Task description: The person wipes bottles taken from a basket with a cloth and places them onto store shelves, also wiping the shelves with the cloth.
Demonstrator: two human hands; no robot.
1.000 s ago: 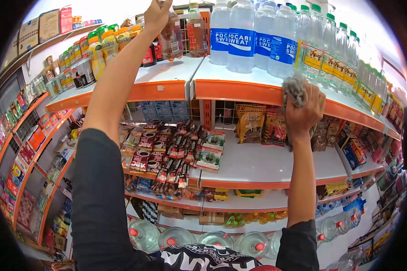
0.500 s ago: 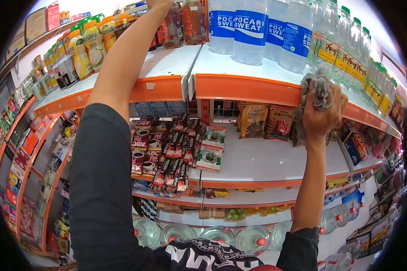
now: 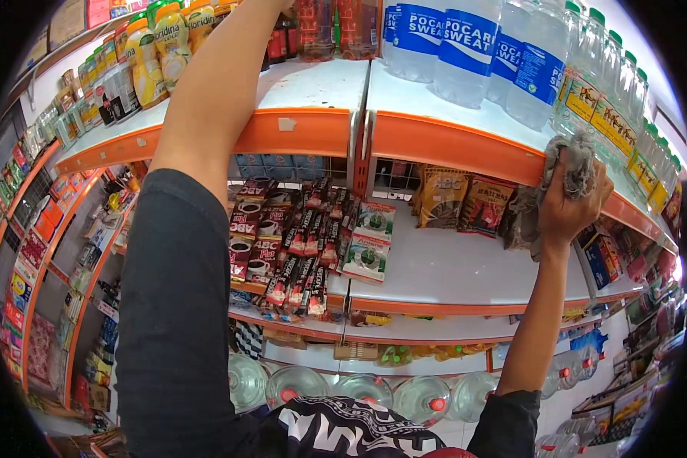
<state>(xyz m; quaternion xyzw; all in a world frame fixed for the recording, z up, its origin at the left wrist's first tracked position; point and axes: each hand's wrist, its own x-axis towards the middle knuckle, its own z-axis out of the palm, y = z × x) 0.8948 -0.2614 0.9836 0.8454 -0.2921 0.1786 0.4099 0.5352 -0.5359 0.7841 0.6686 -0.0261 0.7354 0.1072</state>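
Observation:
My right hand (image 3: pixel 578 200) is closed around a grey, fluffy cleaning rag (image 3: pixel 566 169), held against the orange front edge of the upper shelf (image 3: pixel 454 141). Part of the rag hangs below that edge. Just behind it stand large Pocari Sweat bottles (image 3: pixel 467 53) and green-capped clear bottles (image 3: pixel 599 91) with yellow labels. My left arm (image 3: pixel 217 99) reaches up across the left part of the upper shelf, and its hand lies beyond the top of the view. Near that arm are bottles of dark reddish drink (image 3: pixel 317 30) and yellow Floridina bottles (image 3: pixel 143 61).
On the shelf below lie coffee sachets (image 3: pixel 305 237), green-and-white packets (image 3: pixel 368 240) and ABC packs (image 3: pixel 441 197). Large clear water jugs (image 3: pixel 424 398) stand at the bottom. More stocked shelves (image 3: pixel 42 305) run along the left, and goods line the right side.
The view has shifted, so the shelves and bottles appear farther right. My right hand with the rag stays at the shelf edge. My left hand has passed out of the top of the view.

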